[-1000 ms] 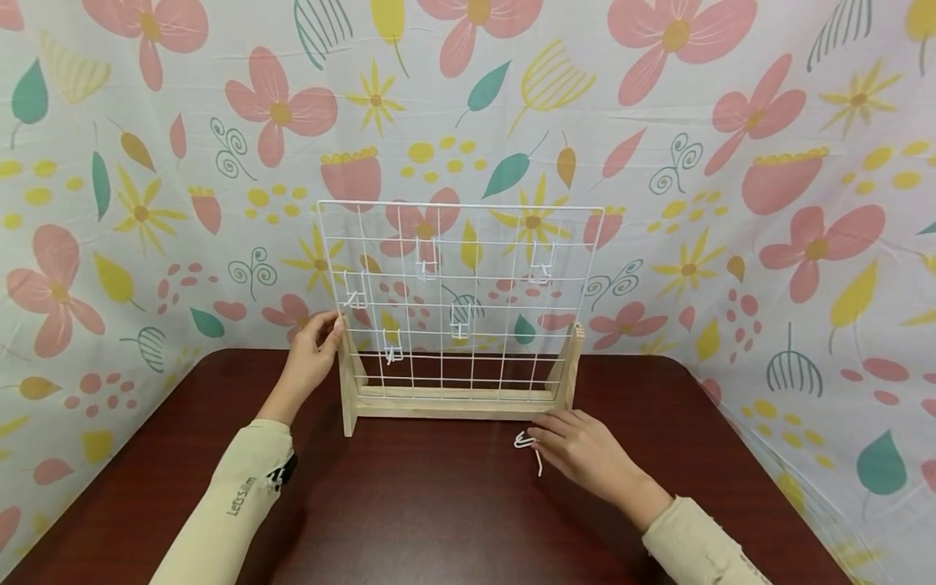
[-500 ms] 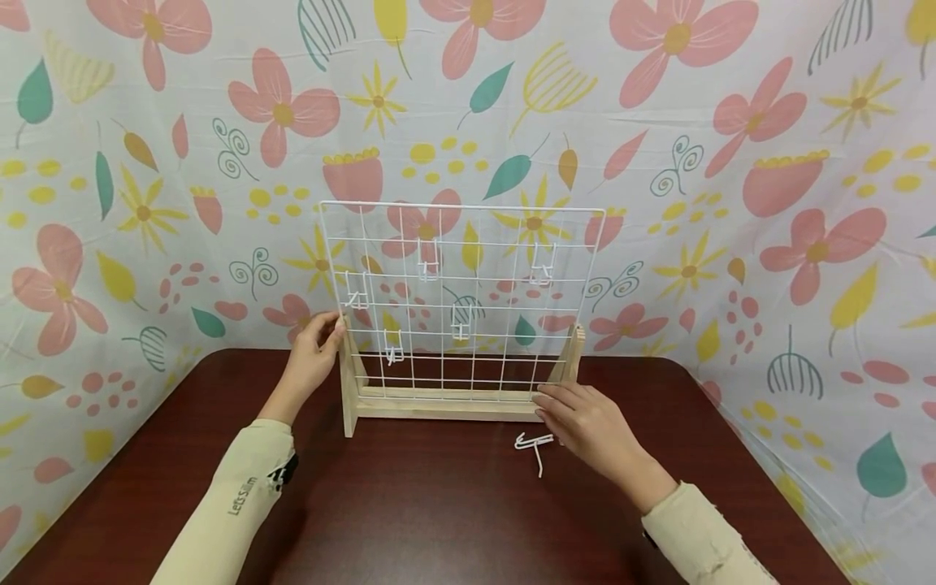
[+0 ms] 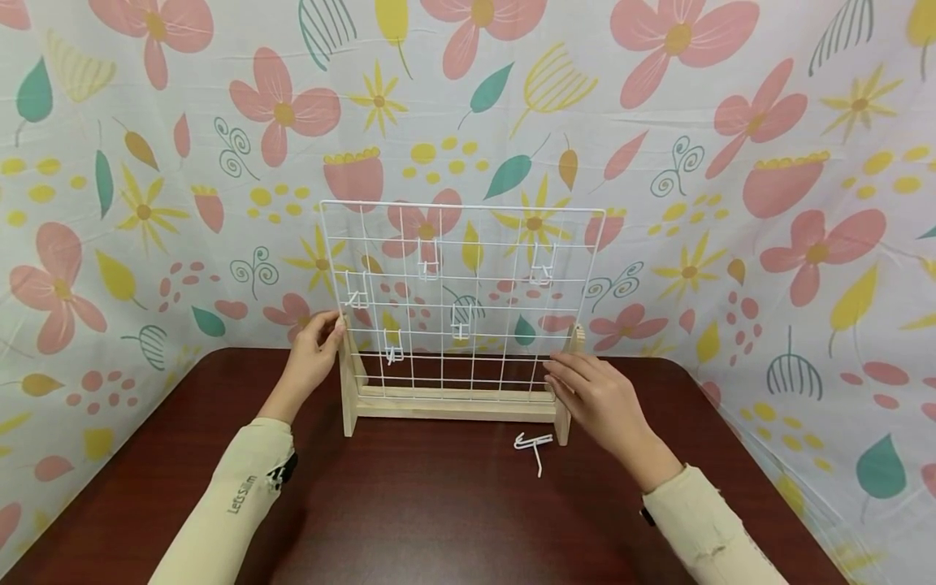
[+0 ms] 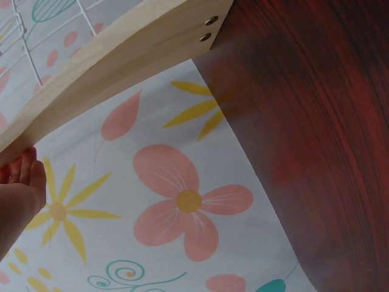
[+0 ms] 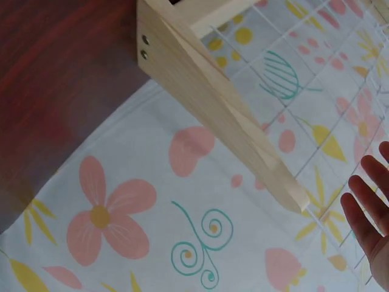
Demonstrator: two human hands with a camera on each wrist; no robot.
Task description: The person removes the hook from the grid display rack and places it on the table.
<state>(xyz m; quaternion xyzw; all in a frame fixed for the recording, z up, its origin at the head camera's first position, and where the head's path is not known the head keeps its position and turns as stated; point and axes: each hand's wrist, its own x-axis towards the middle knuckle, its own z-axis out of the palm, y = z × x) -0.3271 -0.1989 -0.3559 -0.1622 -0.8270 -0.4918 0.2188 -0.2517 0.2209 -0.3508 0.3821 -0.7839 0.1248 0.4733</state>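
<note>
A white wire grid panel (image 3: 462, 205) stands upright in a pale wooden stand (image 3: 453, 412). Several white wire hooks hang on it, one of them (image 3: 427, 270) near the top. My left hand (image 3: 318, 345) holds the top of the stand's left upright, its fingers bent at the wood; the left wrist view shows only part of that hand (image 4: 23, 188). In front of the right upright is my right hand (image 3: 601, 398), fingers extended and holding nothing. The right wrist view shows its fingers (image 5: 364, 210) apart from the wood. A loose white hook (image 3: 534, 443) lies below it on the table.
The stand rests on a dark red-brown wooden table (image 3: 409, 512). Behind and at both sides hangs a white cloth (image 3: 556, 106) printed with flowers and leaves. Two screws (image 5: 144, 47) show low on the right upright's outer side.
My right hand has left the loose hook on the table and risen along the right upright, fingers now extended. The left hand stays at the left upright.
</note>
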